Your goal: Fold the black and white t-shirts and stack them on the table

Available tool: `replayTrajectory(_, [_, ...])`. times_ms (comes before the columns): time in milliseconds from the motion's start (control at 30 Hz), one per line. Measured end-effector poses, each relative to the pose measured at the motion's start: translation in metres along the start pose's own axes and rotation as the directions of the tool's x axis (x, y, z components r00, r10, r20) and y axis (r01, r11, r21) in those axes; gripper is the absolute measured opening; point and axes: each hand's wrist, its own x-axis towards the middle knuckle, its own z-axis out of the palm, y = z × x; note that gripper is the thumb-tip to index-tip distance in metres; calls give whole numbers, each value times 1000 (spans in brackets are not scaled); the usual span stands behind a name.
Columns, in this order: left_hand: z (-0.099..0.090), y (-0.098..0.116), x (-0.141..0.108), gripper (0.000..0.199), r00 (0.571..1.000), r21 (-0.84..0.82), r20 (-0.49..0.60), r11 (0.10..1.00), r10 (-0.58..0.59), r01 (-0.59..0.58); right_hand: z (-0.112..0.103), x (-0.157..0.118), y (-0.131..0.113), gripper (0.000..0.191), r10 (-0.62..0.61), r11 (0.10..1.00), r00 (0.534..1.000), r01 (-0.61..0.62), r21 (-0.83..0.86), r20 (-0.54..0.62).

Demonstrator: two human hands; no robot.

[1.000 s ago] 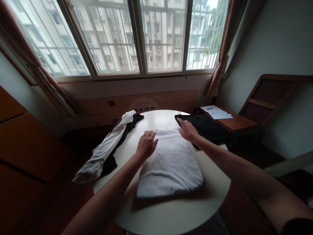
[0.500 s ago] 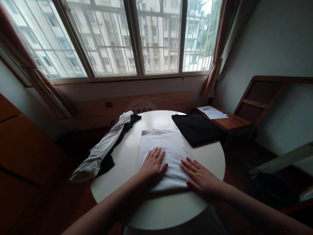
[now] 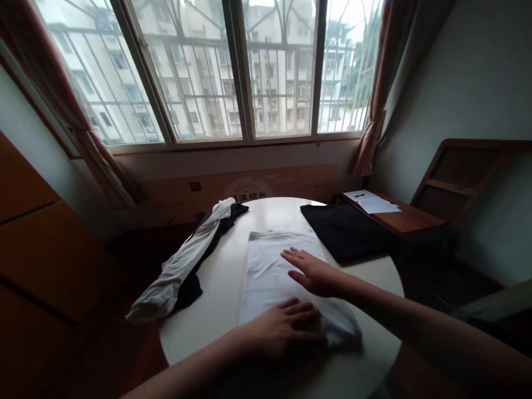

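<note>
A folded white garment lies flat on the round white table, with light wrinkles across it; its exact kind does not show. Over its near part rests my left hand, fingers stretched out toward the right and slightly blurred. My right hand is farther up the cloth, flat, fingers extended and pointing left. Neither hand grips the fabric. Part of the garment's near edge is hidden by my left hand and its shadow.
A folded black cloth lies at the table's back right. Crumpled white and black clothes hang over the left edge. Beyond, papers and a pen lie on a wooden side table below the window's right end.
My right hand has moved up and left across the white garment. My left hand has shifted down and right to its near part. The view has tilted up a little.
</note>
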Motion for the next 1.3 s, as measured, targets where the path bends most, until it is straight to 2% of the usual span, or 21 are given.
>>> replayTrajectory(100, [1, 4, 1, 54, 999, -52, 52, 998, -16, 19, 23, 47, 23, 65, 56, 995, 993, -46, -91, 108])
replayTrajectory(200, [0, 5, -4, 59, 998, -86, 49, 996, -28, 32, 36, 76, 53, 64, 153, 978, 984, -137, -154, 95])
replayTrajectory(300, [6, 1, -7, 53, 1000, -85, 16, 996, -11, 12, 36, 97, 78, 62, 236, 959, 969, -220, -180, 73])
replayTrajectory(433, [13, -2, -8, 50, 1000, -107, -1, 994, -4, 4, 32, 118, 96, 63, 293, 941, 954, -276, -197, 61])
replayTrajectory(500, [7, -1, -7, 54, 1000, -163, 4, 987, -2, 2, 30, 122, 101, 63, 312, 934, 948, -293, -206, 64])
replayTrajectory(567, [-7, -4, -6, 55, 1000, -253, 10, 967, -4, 6, 28, 123, 102, 62, 310, 934, 948, -289, -208, 74])
replayTrajectory(633, [-25, -15, -2, 48, 992, -313, -56, 945, -117, 94, 24, 122, 99, 61, 306, 937, 951, -291, -194, 51])
replayTrajectory(667, [-35, -25, 1, 45, 965, -306, -118, 933, -235, 190, 22, 122, 95, 61, 317, 935, 948, -311, -174, 12])
replayTrajectory(700, [-43, -38, 4, 44, 908, -272, -190, 908, -374, 317, 21, 121, 91, 61, 341, 928, 939, -343, -144, -40])
replayTrajectory(767, [-53, -70, 13, 48, 725, -144, -303, 782, -618, 607, 20, 118, 80, 61, 391, 912, 911, -402, -78, -130])
replayTrajectory(833, [-53, -103, 22, 56, 576, -5, -297, 605, -761, 796, 24, 114, 70, 63, 408, 905, 902, -420, -64, -141])
replayTrajectory(900, [-46, -130, 29, 63, 478, 55, -275, 483, -834, 874, 32, 108, 65, 66, 400, 904, 912, -409, -126, -86])
replayTrajectory(967, [-35, -147, 32, 66, 428, 54, -279, 431, -860, 901, 38, 101, 69, 69, 413, 888, 910, -413, -202, -46])
replayTrajectory(1100, [-21, -157, 31, 69, 387, 71, -321, 386, -864, 920, 40, 95, 92, 73, 469, 848, 882, -465, -253, -48])
replayTrajectory(1300, [-30, -162, 33, 76, 350, 107, -286, 334, -892, 937, 28, 102, 113, 74, 539, 808, 841, -533, -250, -53])
